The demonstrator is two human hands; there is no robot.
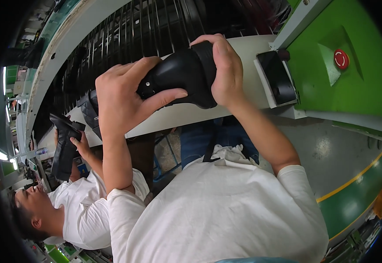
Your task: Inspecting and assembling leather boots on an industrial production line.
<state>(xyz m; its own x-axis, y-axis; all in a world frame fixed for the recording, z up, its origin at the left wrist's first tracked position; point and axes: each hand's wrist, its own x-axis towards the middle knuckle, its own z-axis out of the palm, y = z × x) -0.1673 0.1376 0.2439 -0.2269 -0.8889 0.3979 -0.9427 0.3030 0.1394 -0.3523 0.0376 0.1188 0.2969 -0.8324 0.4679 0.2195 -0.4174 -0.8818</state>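
Your left hand (125, 94) is curled partway round the black boot (177, 72), thumb along the near side; your right hand (226, 72) cups its right end, palm against it, fingers over the top. Boot's at upper centre, above the white ledge (251, 92); can't tell if it touches.

Left to right: co-worker (83, 215) at lower left holds a second boot (63, 153), near enough that a wide swing of your left elbow could bump them. Rods (156, 26) at top left of centre: let the boot tip that way and the stud (147, 83) could catch or the leather scuff. Leather looks slick; ease off one hand and it could twist. Phone (276, 76) right of your right hand: a sideways knock could drop it. Red button (341, 59), upper right: a stray hit could trip it.
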